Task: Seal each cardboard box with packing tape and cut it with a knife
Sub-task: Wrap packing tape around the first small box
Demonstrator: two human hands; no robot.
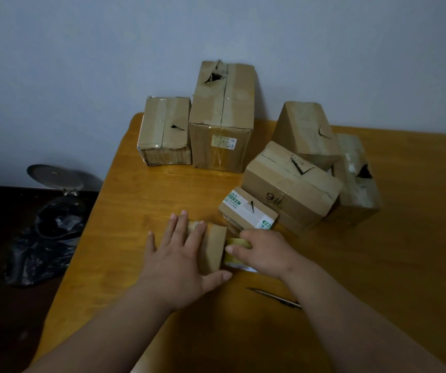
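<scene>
Left hand (182, 254): spread flat, fingers straight, palm pressing down on the top of the small box; thumb reaching along the box's near edge.
Right hand (263, 251): fingers curled round the tape roll, gripping it just right of the small box.
Small box (213, 247): low brown carton on the worktop, mostly hidden under the left hand; its right end shows between the two hands.
Tape roll (236, 250): yellowish roll of packing tape, held touching the right end of the small box; a pale strip of tape runs from it toward the box.
Knife (274, 298): slim, dark-handled, lying flat on the worktop near of the right hand and apart from it; untouched, blade pointing left.
Printed box (248, 211): small carton with a white and green label, just beyond the hands; a slit shows in its taped top.
Box marked 9# (291, 189): medium carton right of the printed box, a cut in its top.
Far boxes: one tall carton (223, 117) with a torn top, a shorter carton (165, 130) to its left, a tilted carton (306, 130) and a pale carton (356, 179) at the right.
Worktop (141, 200): orange-brown wood, set against a pale wall.
Floor, left: open pedal bin (54, 200) lined with a black bag.
</scene>
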